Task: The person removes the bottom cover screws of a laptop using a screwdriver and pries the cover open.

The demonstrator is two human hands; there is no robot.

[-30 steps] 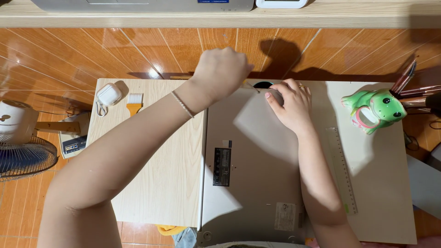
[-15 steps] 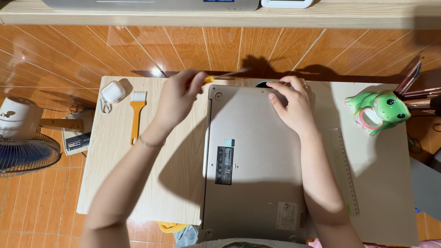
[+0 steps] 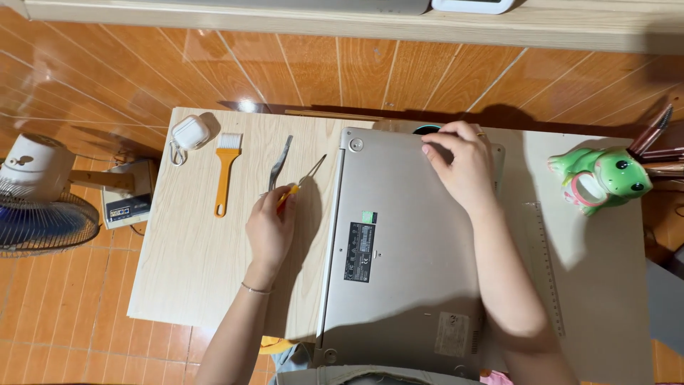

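A silver laptop (image 3: 406, 249) lies bottom-up on the low table (image 3: 192, 264). The left hand (image 3: 271, 228) pinches a yellow-handled screwdriver (image 3: 298, 184) beside tweezers (image 3: 279, 162); the right hand (image 3: 459, 167), fingers curled, presses the laptop's far edge. Unscrewing appears underway, calling for steady tip placement.

Warm indoor light is falling from above, probably from twelve o'clock, and it is glaring in a white spot on the glossy floor tiles (image 3: 246, 105). The hands are casting soft shadows toward six o'clock across the table (image 3: 192, 271). Focus is holding sharp at the centre, while the edges are bowing slightly.
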